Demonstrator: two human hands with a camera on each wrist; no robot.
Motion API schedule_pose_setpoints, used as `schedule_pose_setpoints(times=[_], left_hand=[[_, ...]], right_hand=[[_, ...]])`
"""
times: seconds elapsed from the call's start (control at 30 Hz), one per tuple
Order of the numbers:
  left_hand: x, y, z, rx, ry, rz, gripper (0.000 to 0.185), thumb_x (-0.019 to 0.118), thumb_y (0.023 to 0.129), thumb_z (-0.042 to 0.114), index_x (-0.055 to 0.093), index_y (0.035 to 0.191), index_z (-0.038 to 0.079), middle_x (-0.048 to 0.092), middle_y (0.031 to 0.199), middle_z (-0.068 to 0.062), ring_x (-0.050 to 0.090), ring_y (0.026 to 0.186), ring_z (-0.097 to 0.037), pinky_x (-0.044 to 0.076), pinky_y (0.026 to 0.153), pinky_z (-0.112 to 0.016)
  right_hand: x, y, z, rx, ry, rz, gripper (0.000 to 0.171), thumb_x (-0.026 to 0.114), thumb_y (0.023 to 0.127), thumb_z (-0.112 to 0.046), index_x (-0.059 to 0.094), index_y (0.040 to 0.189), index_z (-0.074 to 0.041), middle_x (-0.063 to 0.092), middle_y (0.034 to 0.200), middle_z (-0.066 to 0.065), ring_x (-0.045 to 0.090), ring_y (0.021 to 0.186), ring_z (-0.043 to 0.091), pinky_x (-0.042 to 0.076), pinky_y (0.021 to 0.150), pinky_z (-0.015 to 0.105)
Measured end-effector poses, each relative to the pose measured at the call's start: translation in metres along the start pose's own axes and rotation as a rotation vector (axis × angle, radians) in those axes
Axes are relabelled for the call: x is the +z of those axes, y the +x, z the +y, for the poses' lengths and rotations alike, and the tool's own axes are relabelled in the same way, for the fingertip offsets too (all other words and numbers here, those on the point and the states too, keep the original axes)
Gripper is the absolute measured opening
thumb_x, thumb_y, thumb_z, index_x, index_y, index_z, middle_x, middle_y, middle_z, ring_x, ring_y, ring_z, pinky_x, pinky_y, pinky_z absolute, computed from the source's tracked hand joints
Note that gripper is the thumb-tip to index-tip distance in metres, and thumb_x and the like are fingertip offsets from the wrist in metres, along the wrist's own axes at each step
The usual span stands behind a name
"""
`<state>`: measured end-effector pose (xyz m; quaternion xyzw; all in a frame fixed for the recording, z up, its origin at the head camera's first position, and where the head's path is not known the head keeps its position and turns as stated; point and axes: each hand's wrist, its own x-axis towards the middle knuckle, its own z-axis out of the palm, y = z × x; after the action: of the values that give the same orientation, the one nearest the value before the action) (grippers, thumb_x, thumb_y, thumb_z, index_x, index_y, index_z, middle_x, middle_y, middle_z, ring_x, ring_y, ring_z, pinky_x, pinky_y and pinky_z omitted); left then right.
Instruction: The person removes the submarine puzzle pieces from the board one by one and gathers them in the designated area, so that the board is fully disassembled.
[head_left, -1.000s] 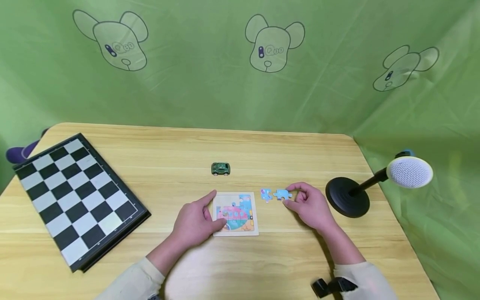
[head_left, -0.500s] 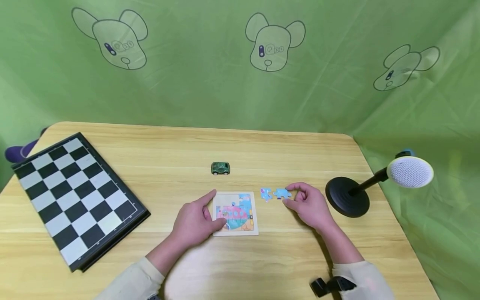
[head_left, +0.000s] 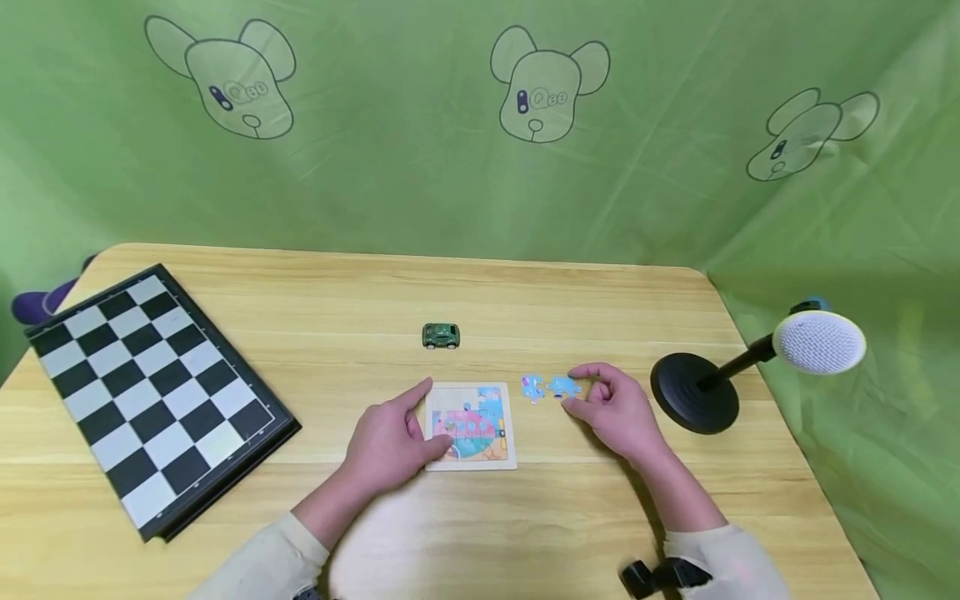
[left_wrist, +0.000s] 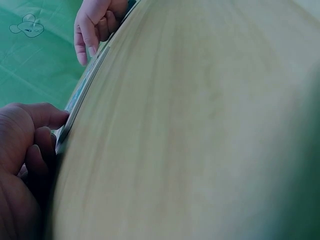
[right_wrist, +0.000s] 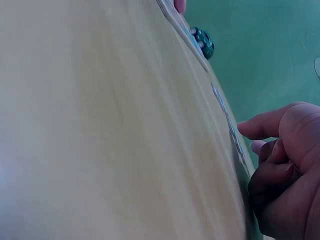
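A square wooden jigsaw puzzle tray [head_left: 512, 454] lies in the middle of the table, its pink, teal and blue picture partly filled in. Bare wood shows at its upper left. My left hand [head_left: 390, 446] holds the tray's left side, thumb over the picture and forefinger along the upper left corner. To the right of the tray are two light blue puzzle pieces. With thumb and forefinger, my right hand [head_left: 617, 412] pinches the right-hand puzzle piece [head_left: 561, 385] by its edges. The left-hand puzzle piece [head_left: 532, 388] lies loose between it and the tray.
Behind the tray stands a small green toy car [head_left: 441, 336]. A black-and-white chessboard [head_left: 161, 400] lies angled at the left. Beside my right hand a round black base [head_left: 694, 393] carries a stand with a white oval head [head_left: 819, 342]. Green curtain hangs behind the table.
My right hand has shifted very slightly to the left with its fingers at the puzzle piece. The left hand and the tray stay put.
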<state>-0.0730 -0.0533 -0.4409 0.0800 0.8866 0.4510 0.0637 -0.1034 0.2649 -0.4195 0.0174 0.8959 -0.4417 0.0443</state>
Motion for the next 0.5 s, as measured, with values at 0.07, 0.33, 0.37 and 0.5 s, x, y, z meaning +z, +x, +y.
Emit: schedule_pose_setpoints(times=[0.07, 0.33, 0.37, 0.5], left_hand=[[0.000, 0.000, 0.000, -0.002, 0.002, 0.000, 0.080, 0.085, 0.077, 0.030, 0.052, 0.145, 0.005, 0.052, 0.057, 0.010, 0.049, 0.048, -0.010, 0.040, 0.049, -0.031], [0.000, 0.000, 0.000, 0.000, 0.007, 0.001, 0.081, 0.085, 0.077, 0.031, 0.052, 0.145, 0.005, 0.052, 0.056, 0.010, 0.049, 0.048, -0.010, 0.039, 0.048, -0.031], [0.000, 0.000, 0.000, 0.000, 0.008, 0.001, 0.081, 0.085, 0.077, 0.031, 0.052, 0.145, 0.005, 0.052, 0.056, 0.010, 0.049, 0.047, -0.010, 0.039, 0.048, -0.031], [0.000, 0.000, 0.000, -0.002, 0.006, 0.000, 0.081, 0.085, 0.077, 0.032, 0.052, 0.146, 0.005, 0.052, 0.056, 0.009, 0.049, 0.047, -0.010, 0.039, 0.048, -0.031]], right_hand=[[0.004, -0.003, -0.002, -0.021, 0.013, 0.002, 0.037, 0.079, 0.085, -0.009, 0.065, 0.119, -0.004, 0.038, 0.065, 0.002, 0.036, 0.056, 0.014, 0.036, 0.059, 0.029], [0.020, -0.012, -0.017, -0.113, 0.059, -0.019, 0.036, 0.081, 0.084, -0.009, 0.065, 0.116, -0.005, 0.038, 0.062, 0.000, 0.035, 0.055, 0.012, 0.041, 0.067, 0.029], [0.021, -0.013, -0.019, -0.125, 0.065, -0.024, 0.036, 0.081, 0.084, -0.009, 0.065, 0.115, -0.005, 0.037, 0.061, 0.000, 0.035, 0.056, 0.011, 0.042, 0.069, 0.029], [0.030, -0.017, -0.027, -0.163, 0.090, -0.045, 0.036, 0.082, 0.083, -0.008, 0.066, 0.115, -0.007, 0.038, 0.062, 0.000, 0.036, 0.057, 0.011, 0.044, 0.071, 0.029]])
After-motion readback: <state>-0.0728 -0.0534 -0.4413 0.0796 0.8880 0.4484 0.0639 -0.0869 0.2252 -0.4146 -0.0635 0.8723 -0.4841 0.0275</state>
